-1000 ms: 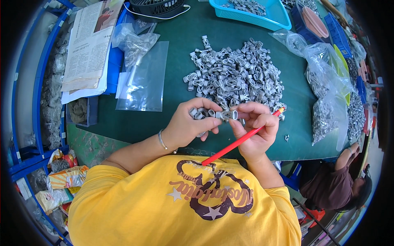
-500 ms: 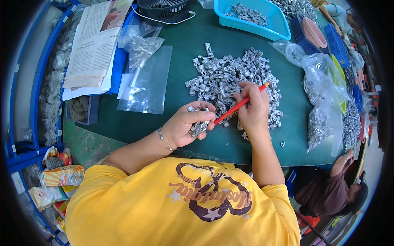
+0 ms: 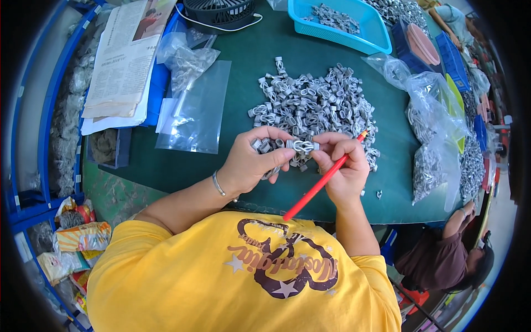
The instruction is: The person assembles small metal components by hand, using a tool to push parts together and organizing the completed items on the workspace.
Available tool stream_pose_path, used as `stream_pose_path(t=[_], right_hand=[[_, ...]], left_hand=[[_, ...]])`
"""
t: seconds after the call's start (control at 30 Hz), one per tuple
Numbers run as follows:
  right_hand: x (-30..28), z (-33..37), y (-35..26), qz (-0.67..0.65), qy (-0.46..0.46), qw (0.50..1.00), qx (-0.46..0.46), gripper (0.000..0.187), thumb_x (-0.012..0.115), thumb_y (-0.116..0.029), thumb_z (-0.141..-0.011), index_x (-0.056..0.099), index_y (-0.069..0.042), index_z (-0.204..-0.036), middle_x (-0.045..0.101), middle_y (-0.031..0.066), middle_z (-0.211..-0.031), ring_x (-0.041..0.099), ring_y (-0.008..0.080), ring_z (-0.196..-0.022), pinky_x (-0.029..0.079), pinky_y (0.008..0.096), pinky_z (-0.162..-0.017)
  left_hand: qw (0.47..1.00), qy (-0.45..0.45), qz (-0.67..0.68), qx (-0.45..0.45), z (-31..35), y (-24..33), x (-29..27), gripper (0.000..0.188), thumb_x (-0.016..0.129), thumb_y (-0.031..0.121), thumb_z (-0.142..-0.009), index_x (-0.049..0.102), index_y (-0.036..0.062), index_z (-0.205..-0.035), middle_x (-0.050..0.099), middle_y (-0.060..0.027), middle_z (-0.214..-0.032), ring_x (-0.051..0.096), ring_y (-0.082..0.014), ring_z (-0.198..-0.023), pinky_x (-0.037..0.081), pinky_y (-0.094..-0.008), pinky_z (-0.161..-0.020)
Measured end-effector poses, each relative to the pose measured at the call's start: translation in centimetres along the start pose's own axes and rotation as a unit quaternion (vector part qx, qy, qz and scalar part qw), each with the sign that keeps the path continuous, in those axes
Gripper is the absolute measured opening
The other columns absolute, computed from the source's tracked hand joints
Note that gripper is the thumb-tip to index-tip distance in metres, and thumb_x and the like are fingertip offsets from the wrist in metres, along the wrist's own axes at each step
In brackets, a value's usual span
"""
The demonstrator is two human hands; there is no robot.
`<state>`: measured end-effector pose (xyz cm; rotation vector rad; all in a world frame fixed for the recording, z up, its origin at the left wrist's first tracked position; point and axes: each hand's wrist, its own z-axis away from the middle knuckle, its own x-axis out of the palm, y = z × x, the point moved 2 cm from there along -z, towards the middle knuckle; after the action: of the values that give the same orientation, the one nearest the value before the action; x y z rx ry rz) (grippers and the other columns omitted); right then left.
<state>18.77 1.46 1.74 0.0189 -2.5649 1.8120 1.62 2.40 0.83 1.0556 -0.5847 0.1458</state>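
Observation:
My left hand (image 3: 263,156) is closed around several small grey looped fittings, whose ribbed round ends show between the fingers. One grey looped fitting (image 3: 302,146), with a ribbed cap at each end and twisted loops between, is pinched between the fingertips of both hands. My right hand (image 3: 348,166) grips its right end and also holds a red pencil (image 3: 315,191), slanted, its orange end up by the knuckles and its other end over my yellow shirt. Just beyond my hands a loose pile of the same fittings (image 3: 326,102) lies on the dark green table (image 3: 249,83).
A turquoise basket (image 3: 381,41) with fittings stands at the far side. Clear bags of parts (image 3: 428,166) lie at the right, a flat clear bag (image 3: 199,124) and newspapers (image 3: 119,66) at the left. A black fan (image 3: 221,14) stands far left. Another person (image 3: 442,249) sits at right.
My right hand has come from the pile back to my left hand and now grips one end of a fitting. The pencil has swung steeper, its lower end nearer my shirt.

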Motion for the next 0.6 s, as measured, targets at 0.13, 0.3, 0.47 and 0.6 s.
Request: stream_pose_path(t=[0.13, 0.3, 0.47, 0.6], right_hand=[[0.0, 0.5, 0.6, -0.158, 0.019, 0.974, 0.159, 0.024, 0.059, 0.008, -0.078, 0.039, -0.005, -0.077, 0.059, 0.0161, -0.093, 0.06, 0.0154, -0.073, 0.051, 0.0236, -0.063], [0.4, 1.2, 2.3, -0.283, -0.017, 0.949, 0.138, 0.025, 0.057, 0.012, -0.077, 0.039, -0.006, -0.078, 0.057, 0.0182, -0.094, 0.061, 0.0201, -0.08, 0.053, 0.0268, -0.066], [0.2, 1.5, 1.2, -0.144, 0.03, 0.989, -0.017, 0.034, 0.062, 0.015, -0.071, 0.036, -0.005, -0.083, 0.052, 0.0185, -0.1, 0.06, 0.0249, -0.09, 0.053, 0.0299, -0.072], [0.6, 1.5, -0.3, -0.08, 0.032, 0.992, -0.089, 0.04, 0.065, 0.013, -0.069, 0.033, -0.005, -0.086, 0.05, 0.0206, -0.102, 0.061, 0.0263, -0.091, 0.053, 0.0307, -0.075]], left_hand=[[0.989, -0.005, -0.132, 0.066, 0.9, 1.3, 0.3, 0.02, 0.064, 0.003, -0.076, 0.057, -0.0015, -0.095, 0.059, -0.006, -0.075, 0.056, -0.0091, -0.06, 0.044, -0.0193, -0.046], [0.941, -0.034, -0.247, 0.229, 1.1, 1.2, 0.6, 0.018, 0.068, 0.004, -0.073, 0.061, -0.0008, -0.088, 0.062, -0.0044, -0.083, 0.058, -0.0086, -0.072, 0.045, -0.0205, -0.064], [0.971, -0.016, -0.197, 0.137, 1.2, 1.1, 0.4, 0.019, 0.067, 0.005, -0.075, 0.06, -0.0006, -0.092, 0.062, -0.0065, -0.08, 0.057, -0.0074, -0.064, 0.044, -0.0189, -0.053], [0.992, -0.003, -0.098, 0.082, 1.0, 0.2, 0.3, 0.021, 0.065, 0.006, -0.078, 0.058, -0.0018, -0.096, 0.061, -0.0083, -0.075, 0.055, -0.0061, -0.056, 0.041, -0.018, -0.042]])
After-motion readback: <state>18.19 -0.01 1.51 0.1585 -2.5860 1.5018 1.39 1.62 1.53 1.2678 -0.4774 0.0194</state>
